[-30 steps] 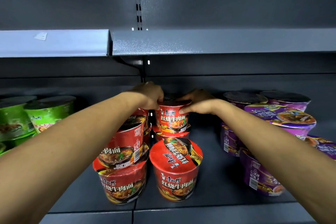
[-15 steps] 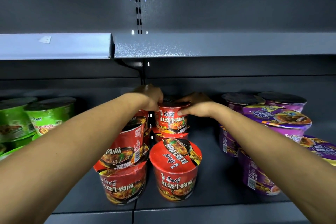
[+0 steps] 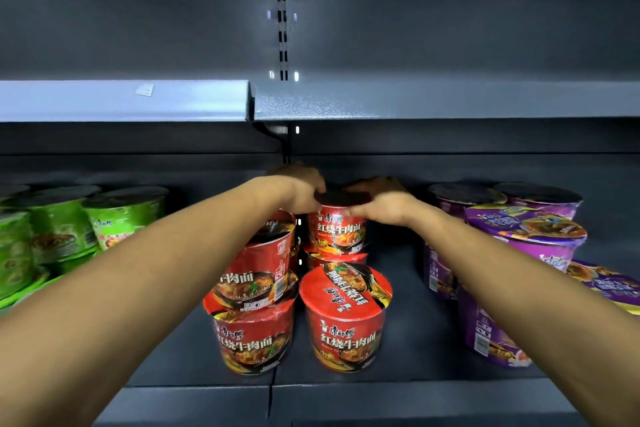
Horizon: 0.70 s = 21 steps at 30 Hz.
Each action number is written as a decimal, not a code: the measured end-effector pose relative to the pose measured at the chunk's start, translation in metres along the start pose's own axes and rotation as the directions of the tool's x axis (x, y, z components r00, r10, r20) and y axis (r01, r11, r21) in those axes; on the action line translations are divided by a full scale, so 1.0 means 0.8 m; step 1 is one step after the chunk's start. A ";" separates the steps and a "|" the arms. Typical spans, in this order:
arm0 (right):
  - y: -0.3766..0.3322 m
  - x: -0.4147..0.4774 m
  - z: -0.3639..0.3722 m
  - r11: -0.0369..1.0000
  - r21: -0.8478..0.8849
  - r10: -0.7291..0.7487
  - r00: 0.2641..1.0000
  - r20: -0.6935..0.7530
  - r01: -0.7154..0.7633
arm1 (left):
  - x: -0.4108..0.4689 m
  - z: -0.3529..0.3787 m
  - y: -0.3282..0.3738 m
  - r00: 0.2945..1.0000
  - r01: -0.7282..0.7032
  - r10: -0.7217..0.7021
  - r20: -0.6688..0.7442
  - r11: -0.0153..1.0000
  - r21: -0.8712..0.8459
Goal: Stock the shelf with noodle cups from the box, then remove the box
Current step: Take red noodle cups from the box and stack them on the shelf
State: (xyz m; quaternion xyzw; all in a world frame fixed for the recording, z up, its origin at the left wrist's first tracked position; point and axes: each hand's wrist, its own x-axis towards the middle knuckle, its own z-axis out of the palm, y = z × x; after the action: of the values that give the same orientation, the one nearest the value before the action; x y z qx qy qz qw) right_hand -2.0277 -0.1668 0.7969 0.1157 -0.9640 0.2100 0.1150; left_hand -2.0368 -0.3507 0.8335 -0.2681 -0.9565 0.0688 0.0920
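Held red cup (image 3: 337,229) is mid-frame at the back of the red block, upright, label out, on top of a second red cup (image 3: 334,258); the lower one is mostly hidden, so I can't confirm it's fully seated. Both hands are on it: left hand (image 3: 298,191) wraps the rim from the left and right hand (image 3: 379,203) from the right, with fingers (image 3: 360,209) curled round the lid edge. The rim grip is probably because the tapered film wall gives little purchase; holding both sides lets them centre it over the cup below before letting go. Front red cup (image 3: 344,319) stands alone just ahead with nothing on it, likely the next slot. Left red stack (image 3: 252,333) is two high under the left forearm; its top cup looks tilted, though that could be the lens. Green cups (image 3: 62,229) are at frame left and purple cups (image 3: 523,243) at frame right; flavours run in columns, hence red in the centre. All of it sits on the dark shelf (image 3: 415,374); the upper shelf (image 3: 415,97) leaves headroom for two tiers. The box is out of view, so removal is not yet done. Risk: an off-centre release tips the stack forward.
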 end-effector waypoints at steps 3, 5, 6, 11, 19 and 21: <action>-0.021 -0.012 -0.005 0.998 -0.012 -0.058 0.996 -0.072 0.058 | -0.012 -0.003 -0.001 0.999 0.019 -0.019 -0.040 1.000 0.000; -0.033 -0.019 -0.003 0.998 -0.030 -0.065 0.994 -0.091 0.063 | -0.024 -0.003 -0.001 0.997 0.034 -0.036 -0.067 0.999 -0.027; -0.039 -0.023 -0.001 0.997 -0.047 -0.070 0.993 -0.096 0.065 | -0.030 -0.003 -0.002 0.996 0.042 -0.046 -0.075 0.998 -0.052; -0.070 -0.050 0.007 0.985 -0.057 -0.169 0.957 -0.236 0.160 | -0.069 -0.001 0.003 0.972 0.030 -0.048 -0.231 0.996 -0.080; -0.111 -0.117 0.021 0.981 0.050 -0.152 0.907 -0.393 0.186 | -0.135 0.017 0.023 0.859 -0.038 -0.020 -0.512 0.994 -0.103; -0.115 -0.136 0.027 0.984 0.051 -0.137 0.906 -0.400 0.172 | -0.148 0.024 0.033 0.846 -0.049 -0.016 -0.533 0.993 -0.107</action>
State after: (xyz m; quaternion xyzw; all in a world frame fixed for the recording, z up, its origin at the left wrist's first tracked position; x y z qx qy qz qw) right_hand -1.9033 -0.2387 0.7834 0.1518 -0.8989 0.2600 0.3184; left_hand -1.9283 -0.3922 0.7932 -0.2899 -0.8934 -0.0633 0.3373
